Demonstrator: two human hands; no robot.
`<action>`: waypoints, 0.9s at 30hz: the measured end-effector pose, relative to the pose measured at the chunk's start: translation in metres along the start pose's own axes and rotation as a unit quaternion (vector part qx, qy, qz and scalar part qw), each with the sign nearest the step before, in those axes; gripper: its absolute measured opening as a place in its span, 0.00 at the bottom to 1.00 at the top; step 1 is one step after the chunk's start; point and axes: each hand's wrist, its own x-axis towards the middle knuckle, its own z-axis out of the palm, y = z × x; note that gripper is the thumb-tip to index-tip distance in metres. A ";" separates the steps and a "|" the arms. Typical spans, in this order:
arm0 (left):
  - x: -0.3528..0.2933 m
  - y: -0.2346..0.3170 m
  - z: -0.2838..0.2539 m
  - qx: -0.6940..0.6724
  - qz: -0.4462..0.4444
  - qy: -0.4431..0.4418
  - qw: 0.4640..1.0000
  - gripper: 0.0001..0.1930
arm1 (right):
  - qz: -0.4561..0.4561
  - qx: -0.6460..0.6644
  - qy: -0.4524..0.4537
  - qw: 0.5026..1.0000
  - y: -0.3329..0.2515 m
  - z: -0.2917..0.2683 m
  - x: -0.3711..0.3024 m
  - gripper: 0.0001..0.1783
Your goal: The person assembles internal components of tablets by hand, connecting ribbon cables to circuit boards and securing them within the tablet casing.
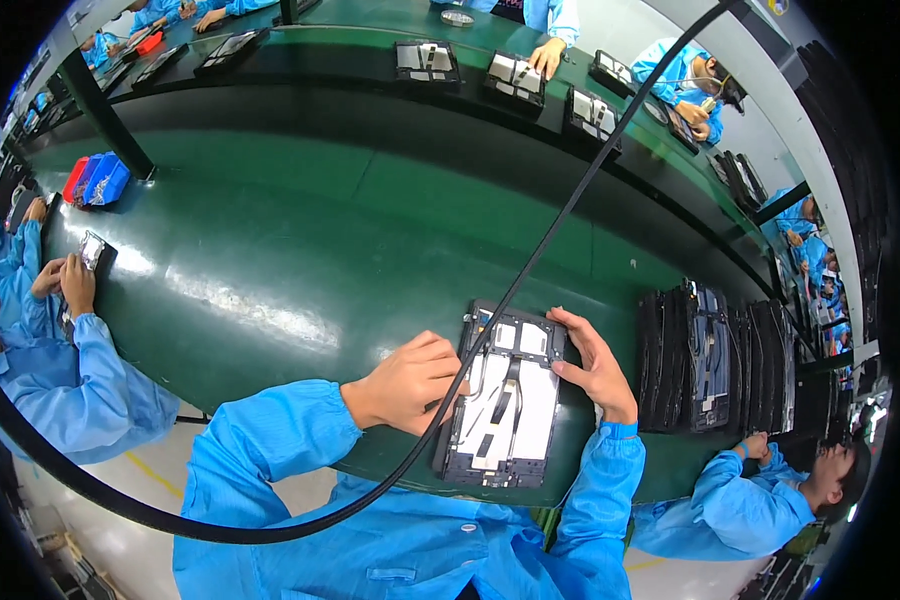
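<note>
In front of me on the green workbench lies an opened tablet [535, 400], with a black frame and pale battery panels showing. My right hand [598, 365] holds its upper right edge, the thumb at the side and the fingers reaching past the corner. At the left edge, my left hand [410, 383] is closed with curled fingers over the tablet's side. Its fingertips are partly hidden, so whatever they pinch cannot be made out. A thick black cable [425, 440] passes in front of the tablet and the left fingertips.
Right of the tablet stands a row of upright dark tablet parts [710, 360]. Red and blue bins [105, 180] sit at the far left. Co-workers in blue work at both sides. Across a dark gap, more opened tablets [515, 80] lie on another bench [350, 50].
</note>
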 end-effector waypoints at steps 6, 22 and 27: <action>-0.004 -0.003 0.001 -0.001 -0.007 -0.011 1.000 0.12 | 0.021 -0.039 0.014 0.999 -0.008 0.008 0.004 0.41; -0.007 -0.009 -0.002 0.013 0.089 -0.008 0.996 0.17 | -0.201 -0.331 -0.051 0.921 -0.045 0.085 0.007 0.13; -0.013 -0.008 -0.011 0.017 0.091 0.024 0.995 0.15 | -0.194 -0.351 -0.109 0.910 -0.041 0.093 0.009 0.10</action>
